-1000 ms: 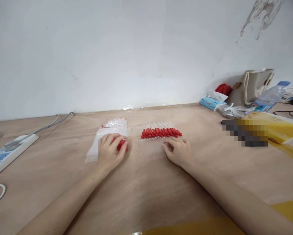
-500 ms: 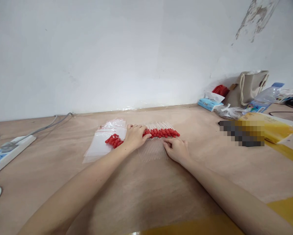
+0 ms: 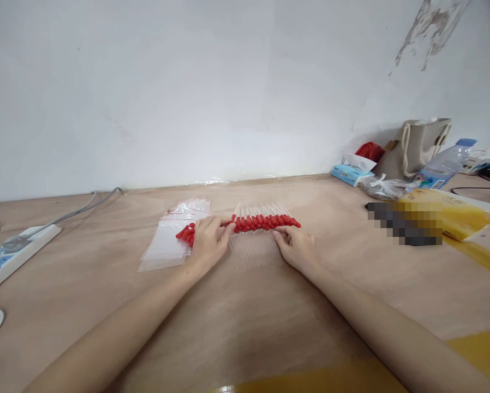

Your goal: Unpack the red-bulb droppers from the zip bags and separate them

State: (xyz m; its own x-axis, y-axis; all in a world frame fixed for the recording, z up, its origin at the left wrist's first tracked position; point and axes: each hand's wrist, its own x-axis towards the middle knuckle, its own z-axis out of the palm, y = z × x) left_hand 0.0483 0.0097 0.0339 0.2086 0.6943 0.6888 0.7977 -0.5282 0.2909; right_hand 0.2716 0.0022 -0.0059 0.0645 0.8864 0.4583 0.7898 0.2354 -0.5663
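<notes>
A row of clear droppers with red rubber bulbs (image 3: 265, 222) lies on the brown table (image 3: 245, 316). My left hand (image 3: 208, 243) pinches a dropper at the row's left end, fingers closed round its red bulb. Under and left of that hand lies a small heap of loose red bulbs (image 3: 185, 233) on a stack of clear zip bags (image 3: 167, 240). My right hand (image 3: 296, 248) rests on the clear stems at the row's right part, fingertips pressed together near the bulbs.
A white power strip (image 3: 19, 248) with grey cable sits at the left. At the far right stand a tissue pack (image 3: 349, 173), a canvas bag (image 3: 423, 144), a water bottle (image 3: 445, 162) and a yellow package (image 3: 461, 213). A white wall backs the table.
My left hand left the loose red bulbs on the bags, reached right to the row, and now pulls back with a dropper pinched at the row's left end. My right hand barely moved.
</notes>
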